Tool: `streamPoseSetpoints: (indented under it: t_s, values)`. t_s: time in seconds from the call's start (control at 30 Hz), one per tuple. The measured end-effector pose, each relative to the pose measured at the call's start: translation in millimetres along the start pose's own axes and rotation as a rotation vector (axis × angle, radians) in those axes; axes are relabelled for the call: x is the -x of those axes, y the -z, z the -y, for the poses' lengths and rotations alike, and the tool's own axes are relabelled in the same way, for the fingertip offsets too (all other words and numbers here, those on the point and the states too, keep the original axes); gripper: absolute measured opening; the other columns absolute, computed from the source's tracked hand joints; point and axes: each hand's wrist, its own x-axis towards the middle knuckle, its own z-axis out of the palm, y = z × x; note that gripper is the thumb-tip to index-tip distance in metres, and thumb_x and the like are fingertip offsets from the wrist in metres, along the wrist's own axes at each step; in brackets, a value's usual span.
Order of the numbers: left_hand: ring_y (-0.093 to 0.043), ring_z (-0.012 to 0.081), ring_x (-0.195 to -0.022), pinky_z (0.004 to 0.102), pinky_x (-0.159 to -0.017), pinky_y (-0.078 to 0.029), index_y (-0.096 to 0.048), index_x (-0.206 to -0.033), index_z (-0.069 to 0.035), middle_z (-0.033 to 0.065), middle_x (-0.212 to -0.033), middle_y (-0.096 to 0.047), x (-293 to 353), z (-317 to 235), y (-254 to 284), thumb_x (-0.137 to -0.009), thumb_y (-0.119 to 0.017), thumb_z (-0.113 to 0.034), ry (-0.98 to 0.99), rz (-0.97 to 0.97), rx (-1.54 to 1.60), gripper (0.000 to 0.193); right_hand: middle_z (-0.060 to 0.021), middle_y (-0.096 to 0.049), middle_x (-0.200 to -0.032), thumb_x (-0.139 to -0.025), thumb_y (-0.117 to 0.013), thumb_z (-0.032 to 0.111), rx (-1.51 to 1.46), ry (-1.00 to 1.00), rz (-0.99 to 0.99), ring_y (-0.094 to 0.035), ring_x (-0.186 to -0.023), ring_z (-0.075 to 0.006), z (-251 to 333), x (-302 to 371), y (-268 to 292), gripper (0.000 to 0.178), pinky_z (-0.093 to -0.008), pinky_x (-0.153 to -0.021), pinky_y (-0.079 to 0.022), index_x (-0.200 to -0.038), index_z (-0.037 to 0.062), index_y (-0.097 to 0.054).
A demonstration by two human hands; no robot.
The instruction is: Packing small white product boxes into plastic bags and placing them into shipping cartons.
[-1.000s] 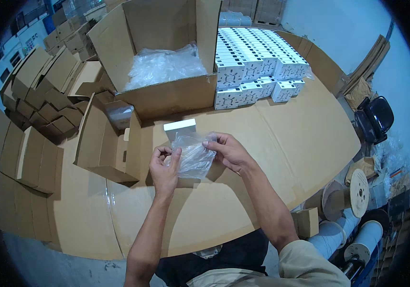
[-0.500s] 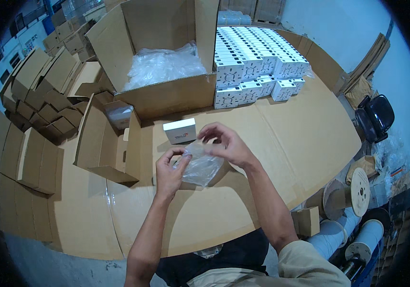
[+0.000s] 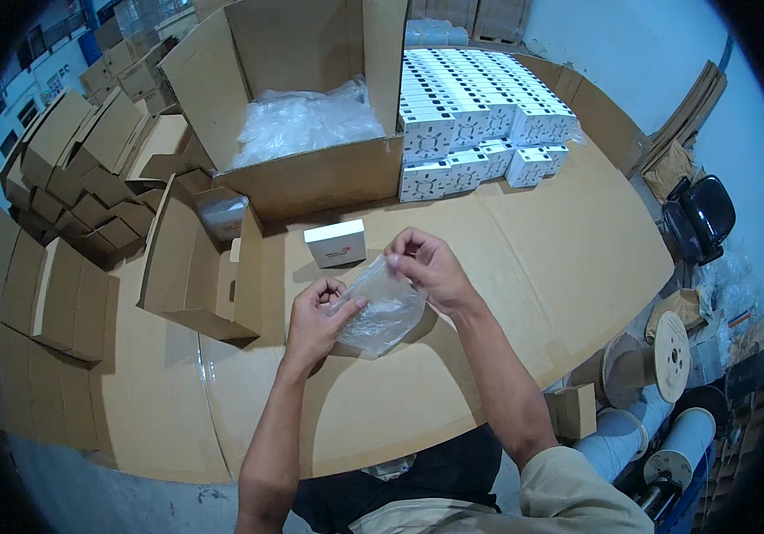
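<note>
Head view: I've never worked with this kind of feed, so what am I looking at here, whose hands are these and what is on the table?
This is no machine. A person wears a wide-angle camera on the head, looking down, so straight edges bend near the rim. The two forearms coming up from the bottom are that person's own. The left hand and right hand together hold a clear plastic bag just above a table covered in cardboard. Just behind the bag a small white box lies on the table. Further back stands a big open carton with more clear plastic inside, and to its right a stack of white boxes. Folded brown cartons are piled on the left.
</note>
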Motion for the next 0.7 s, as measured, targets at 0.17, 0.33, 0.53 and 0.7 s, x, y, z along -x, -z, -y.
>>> streamPoseSetpoints:
  t_s: [0.17,0.33,0.53,0.7]
  values:
    - [-0.052,0.0042,-0.072,0.0222,-0.065,-0.044,-0.063,-0.092,-0.004,-0.0034,-0.079,-0.06,-2,4,1,-0.09,-0.078,-0.015,-0.014,-0.036,0.008,0.019,-0.0015,-0.06,-0.092,-0.092,-0.068,0.0,-0.086,0.061,-0.077,-0.059,-0.084,-0.0095,3,-1,2,0.016,-0.0237,-0.077,-0.049,-0.1,0.0064,-0.056]
    - [-0.054,0.0047,-0.075,0.0227,-0.067,-0.045,-0.064,-0.093,-0.004,-0.0024,-0.082,-0.062,-2,3,0,-0.094,-0.075,-0.016,-0.015,-0.057,0.062,0.017,0.0,-0.062,-0.095,-0.089,-0.074,0.002,0.255,0.013,-0.004,-0.06,-0.089,-0.0101,1,1,-6,0.017,-0.0265,-0.084,-0.049,-0.099,0.0041,-0.06]
    - [-0.055,0.0046,-0.075,0.0227,-0.067,-0.046,-0.064,-0.096,-0.003,-0.0013,-0.083,-0.063,-3,6,2,-0.095,-0.073,-0.018,-0.042,-0.098,0.04,0.017,-0.0005,-0.064,-0.093,-0.087,-0.077,0.005,0.304,0.018,-0.024,-0.058,-0.087,-0.0089,3,1,-8,0.012,-0.0257,-0.079,-0.048,-0.092,0.0015,-0.067]
    - [-0.056,0.0052,-0.074,0.0224,-0.067,-0.046,-0.064,-0.097,-0.002,-0.0004,-0.083,-0.065,-5,7,2,-0.097,-0.07,-0.018,-0.016,-0.13,0.043,0.017,-0.0025,-0.066,-0.091,-0.085,-0.077,0.007,0.638,0.151,-0.083,-0.057,-0.084,-0.0093,6,5,-12,0.012,-0.0259,-0.074,-0.046,-0.091,0.0016,-0.069]
